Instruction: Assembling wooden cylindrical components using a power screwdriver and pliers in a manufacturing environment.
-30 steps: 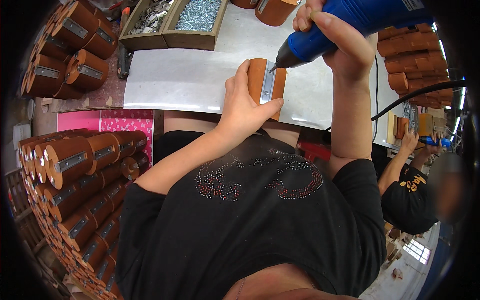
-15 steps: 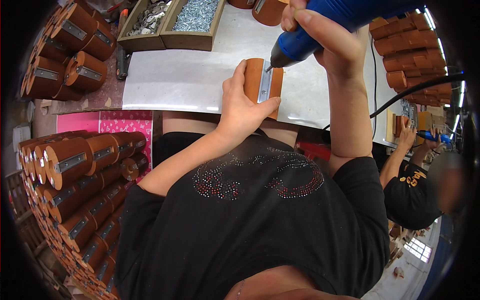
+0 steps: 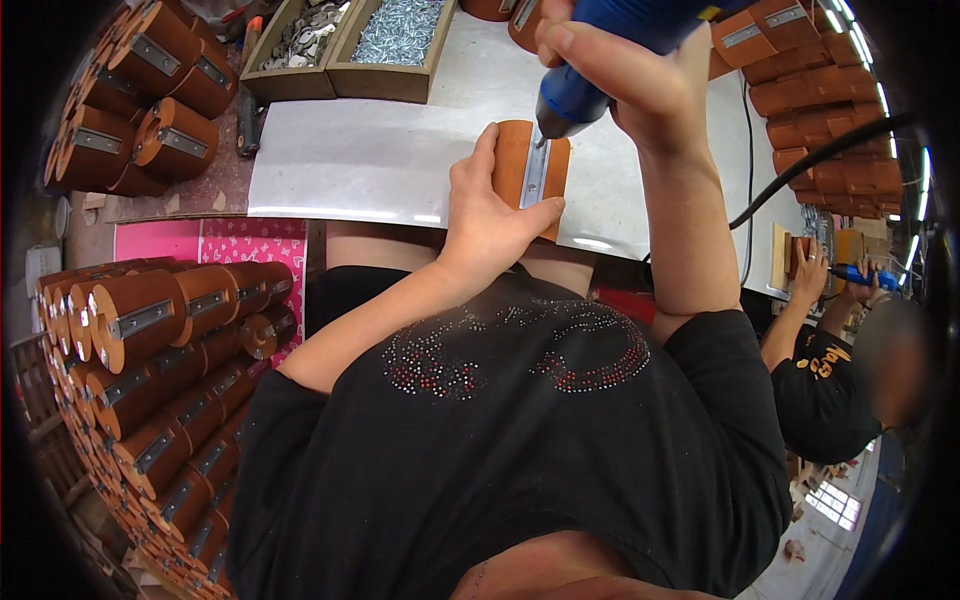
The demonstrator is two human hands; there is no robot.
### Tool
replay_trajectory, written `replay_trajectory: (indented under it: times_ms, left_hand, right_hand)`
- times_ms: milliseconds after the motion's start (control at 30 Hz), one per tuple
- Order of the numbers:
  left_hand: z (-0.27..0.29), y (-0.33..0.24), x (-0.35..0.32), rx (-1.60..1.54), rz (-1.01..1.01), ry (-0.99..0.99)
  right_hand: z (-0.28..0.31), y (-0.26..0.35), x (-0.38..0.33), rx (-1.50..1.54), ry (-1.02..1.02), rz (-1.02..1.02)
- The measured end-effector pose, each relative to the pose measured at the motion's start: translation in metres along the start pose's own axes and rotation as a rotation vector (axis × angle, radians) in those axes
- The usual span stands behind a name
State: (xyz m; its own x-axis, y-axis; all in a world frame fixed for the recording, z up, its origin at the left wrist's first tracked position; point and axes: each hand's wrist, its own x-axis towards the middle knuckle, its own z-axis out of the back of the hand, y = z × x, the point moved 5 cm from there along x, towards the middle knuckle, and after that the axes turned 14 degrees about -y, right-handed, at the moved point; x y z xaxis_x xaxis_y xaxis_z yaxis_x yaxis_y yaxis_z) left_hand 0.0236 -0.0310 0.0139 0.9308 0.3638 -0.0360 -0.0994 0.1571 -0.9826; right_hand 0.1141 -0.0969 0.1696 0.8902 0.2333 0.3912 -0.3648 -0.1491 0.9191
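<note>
On worktop (image 3: pixel 350 155), brown block (image 3: pixel 513 165), long axis forward.

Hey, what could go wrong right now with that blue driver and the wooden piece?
The blue driver in the right hand might slip off the narrow metal strip and scratch the wooden piece.

The left hand grips that piece close by, so a slip could hurt it.

No clamp shows, so the piece might twist under the tool.
</note>
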Motion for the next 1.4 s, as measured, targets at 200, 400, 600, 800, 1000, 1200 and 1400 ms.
replay_trajectory:
  times_ms: [200, 400, 600, 800, 1000, 1200, 1400]
  left_hand:
    - [0.0, 0.003, 0.0, -0.03, 0.021, 0.0]
    - [0.0, -0.001, 0.0, -0.033, 0.011, 0.0]
    - [-0.004, 0.006, 0.001, -0.103, 0.02, 0.013]
    - [-0.001, 0.004, 0.001, -0.081, 0.029, -0.004]
    - [-0.001, 0.003, 0.0, -0.053, 0.029, 0.005]
    - [-0.006, 0.008, 0.003, -0.125, -0.011, 0.009]
    - [-0.008, 0.01, 0.003, -0.106, -0.025, -0.008]
  right_hand:
    - [0.001, 0.01, -0.005, 0.077, -0.129, -0.058]
    - [0.011, -0.004, 0.001, 0.003, -0.101, 0.011]
    - [0.011, -0.004, -0.002, 0.084, -0.131, 0.012]
    - [0.011, -0.005, -0.001, 0.164, -0.115, 0.002]
    - [0.007, 0.005, -0.004, 0.112, -0.129, -0.002]
    - [0.001, 0.001, -0.003, -0.039, -0.105, 0.045]
    - [0.011, -0.001, -0.011, -0.039, -0.129, 0.023]
